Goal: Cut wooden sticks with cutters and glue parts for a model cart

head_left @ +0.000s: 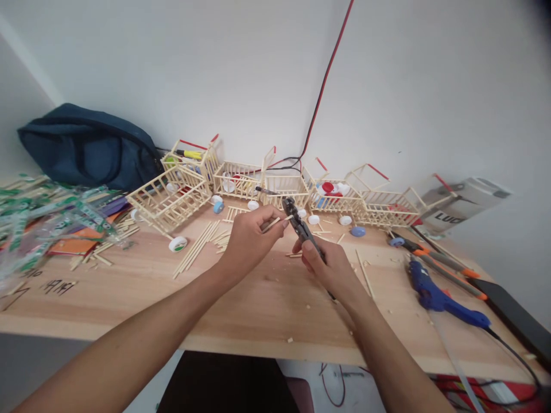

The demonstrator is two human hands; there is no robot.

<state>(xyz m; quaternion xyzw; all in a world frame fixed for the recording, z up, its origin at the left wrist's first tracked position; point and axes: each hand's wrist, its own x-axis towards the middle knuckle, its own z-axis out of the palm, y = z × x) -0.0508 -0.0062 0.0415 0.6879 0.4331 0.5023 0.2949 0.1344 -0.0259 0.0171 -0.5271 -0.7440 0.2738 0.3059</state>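
Note:
Between its thumb and fingers, my left hand (253, 235) pinches a thin wooden stick (272, 224). The stick's right end lies at the jaws of grey pliers (301, 226), and whether the jaws bite into it I cannot make out. Wrapped round the handles of those pliers is my right hand (329, 267). Several small carts built from wooden sticks stand in a row behind my hands, one cart (170, 195) with bottle-cap wheels at the left. Loose sticks (196, 249) lie left of my left hand.
A blue glue gun (443, 298) and orange-handled pliers (447, 267) rest at the right, beside a black flat object (512, 315). Plastic wrappers (55, 229) and a dark blue bag (88, 146) occupy the left. A red and black cable (325, 80) runs down the wall.

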